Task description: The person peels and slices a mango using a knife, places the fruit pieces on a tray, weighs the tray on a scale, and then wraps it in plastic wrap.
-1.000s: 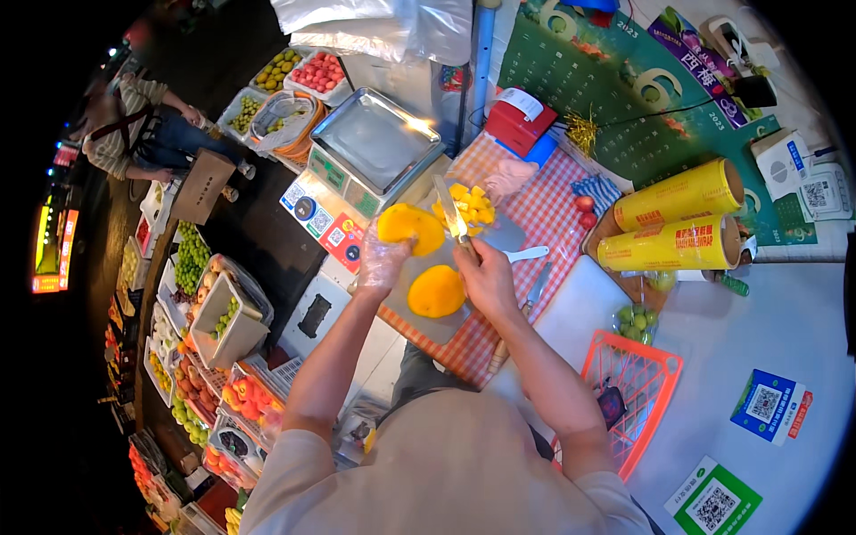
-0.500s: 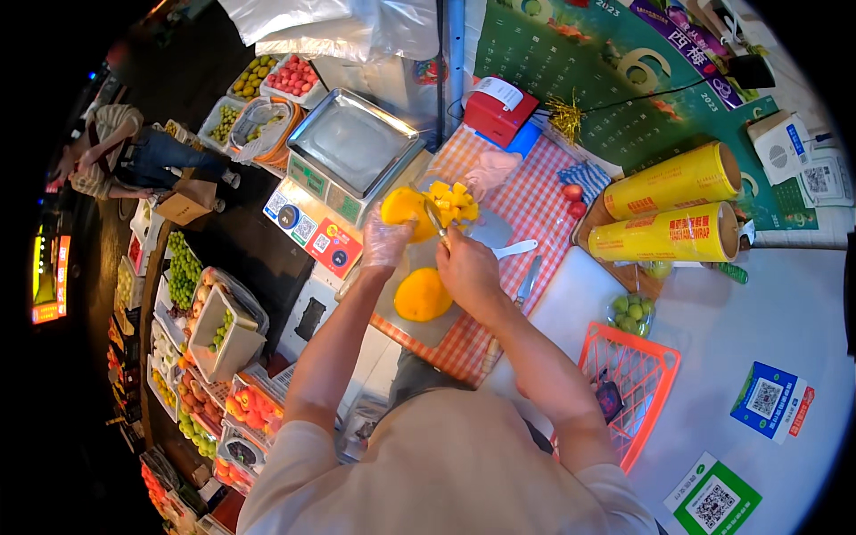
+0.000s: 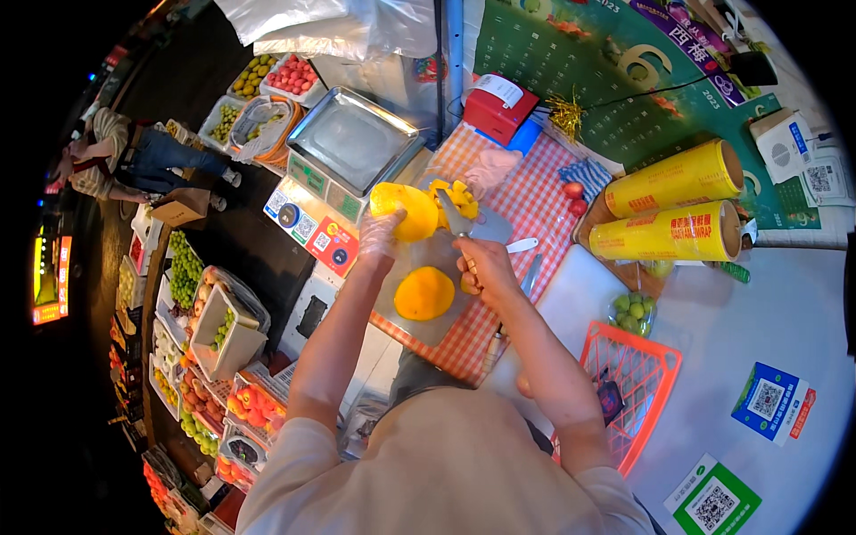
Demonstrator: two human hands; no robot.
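My left hand (image 3: 382, 234), in a clear plastic glove, grips a peeled yellow mango piece (image 3: 410, 214) that shows its broad face. My right hand (image 3: 486, 272) is closed around the handle of a knife (image 3: 456, 214), whose blade points up beside that piece, over the pile of mango cubes (image 3: 451, 192). Another rounded mango piece (image 3: 423, 294) lies below on a grey cutting mat (image 3: 437, 332). This mat rests on a red checked cloth (image 3: 526, 196). Right of it lie a white-handled utensil (image 3: 522, 245) and a second knife (image 3: 533, 272), partly behind my right hand.
A steel-topped scale (image 3: 348, 143) stands behind, a red device (image 3: 495, 107) beside it. Two yellow wrap rolls (image 3: 660, 232), a white board (image 3: 571, 294) and an orange-red basket (image 3: 660, 401) are at right. Fruit crates (image 3: 214, 339) line the left, where another person (image 3: 160, 165) bends over a box.
The knife has moved away from the held mango piece and now points more upward, with my right hand turned. The held piece is turned more face-on. The view shifted slightly from a second ago.
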